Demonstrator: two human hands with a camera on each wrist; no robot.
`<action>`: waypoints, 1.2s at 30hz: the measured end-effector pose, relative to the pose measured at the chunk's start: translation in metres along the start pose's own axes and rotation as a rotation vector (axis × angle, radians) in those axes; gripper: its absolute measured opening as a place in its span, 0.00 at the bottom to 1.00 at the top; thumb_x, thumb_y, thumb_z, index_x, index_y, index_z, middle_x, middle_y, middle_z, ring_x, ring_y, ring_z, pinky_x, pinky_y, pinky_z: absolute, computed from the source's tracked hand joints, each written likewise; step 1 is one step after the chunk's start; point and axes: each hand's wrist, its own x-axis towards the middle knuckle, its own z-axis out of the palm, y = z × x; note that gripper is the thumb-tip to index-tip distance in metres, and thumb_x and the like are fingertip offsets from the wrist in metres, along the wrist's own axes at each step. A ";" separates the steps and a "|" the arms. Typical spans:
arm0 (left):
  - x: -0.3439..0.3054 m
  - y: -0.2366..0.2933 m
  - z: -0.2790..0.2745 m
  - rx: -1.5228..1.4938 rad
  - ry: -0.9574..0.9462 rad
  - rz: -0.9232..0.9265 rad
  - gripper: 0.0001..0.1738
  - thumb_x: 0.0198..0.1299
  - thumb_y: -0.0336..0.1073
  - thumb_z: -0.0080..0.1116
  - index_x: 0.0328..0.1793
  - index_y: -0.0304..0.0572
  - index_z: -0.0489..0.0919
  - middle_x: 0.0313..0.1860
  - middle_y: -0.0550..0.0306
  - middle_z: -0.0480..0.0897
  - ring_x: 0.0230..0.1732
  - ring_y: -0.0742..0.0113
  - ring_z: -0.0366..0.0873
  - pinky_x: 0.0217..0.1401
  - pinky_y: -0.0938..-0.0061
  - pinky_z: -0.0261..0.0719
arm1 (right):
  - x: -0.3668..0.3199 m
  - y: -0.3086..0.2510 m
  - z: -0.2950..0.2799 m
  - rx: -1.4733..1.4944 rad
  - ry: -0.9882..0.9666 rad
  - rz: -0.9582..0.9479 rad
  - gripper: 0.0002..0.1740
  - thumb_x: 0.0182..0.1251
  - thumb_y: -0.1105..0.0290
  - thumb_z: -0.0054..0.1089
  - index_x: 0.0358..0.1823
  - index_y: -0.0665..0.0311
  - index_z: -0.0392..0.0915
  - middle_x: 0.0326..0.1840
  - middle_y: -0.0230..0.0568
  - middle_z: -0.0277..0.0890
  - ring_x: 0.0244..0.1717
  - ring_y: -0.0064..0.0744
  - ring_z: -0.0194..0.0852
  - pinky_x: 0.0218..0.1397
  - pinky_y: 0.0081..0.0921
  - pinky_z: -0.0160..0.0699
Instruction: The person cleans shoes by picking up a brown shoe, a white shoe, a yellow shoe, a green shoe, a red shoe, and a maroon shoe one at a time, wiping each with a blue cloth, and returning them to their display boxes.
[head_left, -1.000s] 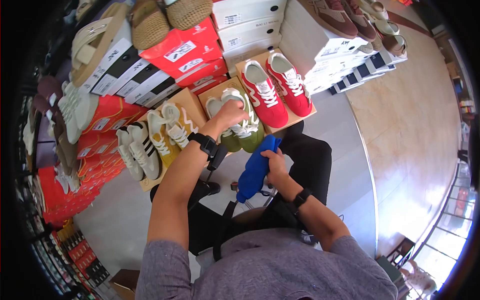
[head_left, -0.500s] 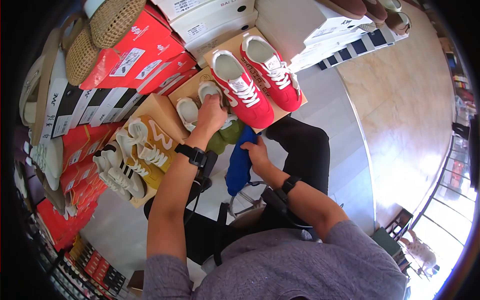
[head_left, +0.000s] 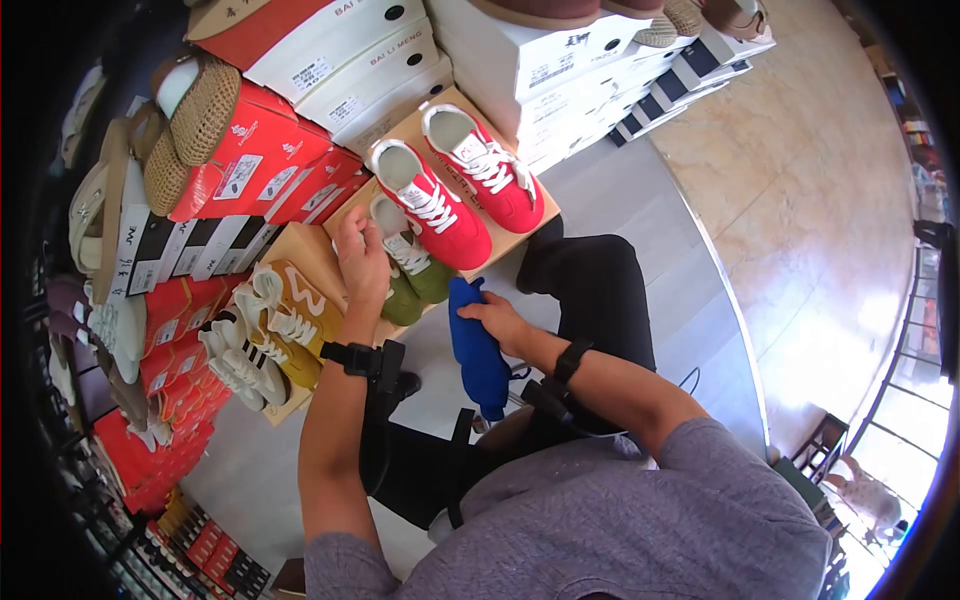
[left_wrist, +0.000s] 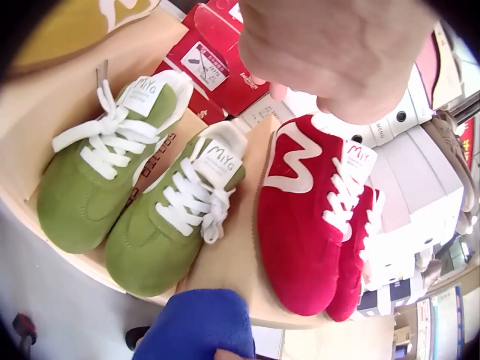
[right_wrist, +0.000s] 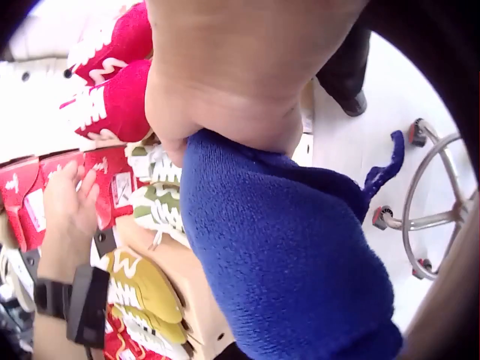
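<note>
My left hand (head_left: pixel 362 258) hovers over the heel end of the green sneakers (head_left: pixel 420 270), fingers loosely bent and holding nothing. In the left wrist view both green sneakers (left_wrist: pixel 156 247) lie side by side on a cardboard box, laces tied, and that hand (left_wrist: pixel 330 60) is above the red sneakers (left_wrist: pixel 300 232). My right hand (head_left: pixel 497 322) grips a folded blue cloth (head_left: pixel 480 365) in front of the box edge. The right wrist view shows the fuzzy blue cloth (right_wrist: pixel 277 247) hanging from the right hand (right_wrist: pixel 240 82).
Yellow sneakers (head_left: pixel 308 325) and striped white sneakers (head_left: pixel 245 358) stand to the left. Behind are stacked red boxes (head_left: pixel 250 165) and white boxes (head_left: pixel 350 70) with woven shoes (head_left: pixel 205 110) on top. A wheeled metal stool base (right_wrist: pixel 442 217) is at the right in the right wrist view.
My left hand has come up off the green sneakers and shifted left. The right hand, still with the blue cloth, has moved slightly down. The head view has swung, shifting the red sneakers left.
</note>
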 end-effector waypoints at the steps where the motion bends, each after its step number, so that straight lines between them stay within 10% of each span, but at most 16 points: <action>1: 0.005 0.007 -0.001 -0.035 0.013 0.043 0.16 0.63 0.33 0.48 0.55 0.35 0.71 0.49 0.44 0.74 0.48 0.55 0.73 0.54 0.67 0.69 | -0.006 -0.002 -0.002 -0.025 -0.044 0.014 0.26 0.53 0.71 0.60 0.54 0.70 0.66 0.39 0.46 0.74 0.36 0.37 0.76 0.38 0.35 0.79; 5: 0.018 0.030 0.001 -0.273 0.006 0.036 0.17 0.62 0.35 0.49 0.55 0.35 0.71 0.51 0.44 0.74 0.52 0.54 0.72 0.57 0.67 0.68 | -0.031 -0.009 -0.014 -0.112 -0.227 0.006 0.26 0.52 0.73 0.61 0.54 0.68 0.67 0.41 0.44 0.74 0.39 0.38 0.76 0.42 0.38 0.78; 19: 0.045 0.076 0.020 0.421 -0.473 -0.024 0.33 0.48 0.53 0.61 0.53 0.34 0.74 0.54 0.36 0.73 0.55 0.47 0.72 0.56 0.65 0.70 | -0.051 -0.067 -0.053 0.232 -0.288 -0.001 0.19 0.54 0.74 0.60 0.49 0.63 0.70 0.41 0.42 0.75 0.40 0.39 0.76 0.47 0.39 0.77; 36: 0.012 0.113 -0.011 0.565 -0.453 0.104 0.17 0.49 0.44 0.61 0.36 0.36 0.76 0.39 0.40 0.79 0.43 0.46 0.75 0.47 0.59 0.72 | -0.045 -0.083 -0.064 0.237 -0.339 0.098 0.17 0.56 0.69 0.59 0.47 0.66 0.73 0.43 0.45 0.76 0.42 0.40 0.76 0.49 0.38 0.76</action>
